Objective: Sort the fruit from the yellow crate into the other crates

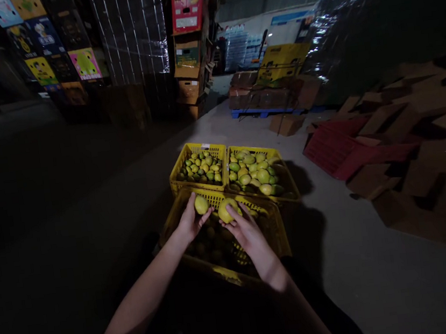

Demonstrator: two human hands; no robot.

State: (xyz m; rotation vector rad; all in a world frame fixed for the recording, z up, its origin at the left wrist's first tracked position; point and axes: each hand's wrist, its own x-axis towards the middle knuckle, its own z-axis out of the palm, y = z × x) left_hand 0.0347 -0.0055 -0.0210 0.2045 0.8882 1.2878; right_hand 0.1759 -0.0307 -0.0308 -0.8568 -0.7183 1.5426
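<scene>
My left hand [191,219] holds a yellow-green fruit [201,205] between thumb and fingers. Close beside it on the right, my right hand [243,224] grips a larger yellow fruit [228,210], thumb on top. Both fruits are above a yellow crate [282,230] with several shadowed fruits inside. Behind it stand two more yellow crates: the left one [174,181] has small green and yellow fruits, the right one [292,183] larger ones.
Flattened cardboard boxes [415,181] and a red crate [336,147] lie on the right. Farther back are a blue pallet [260,112] with boxes, a stack of cartons [189,57] and wrapped stacks [130,43]. Printed boxes [44,37] stand at the back left.
</scene>
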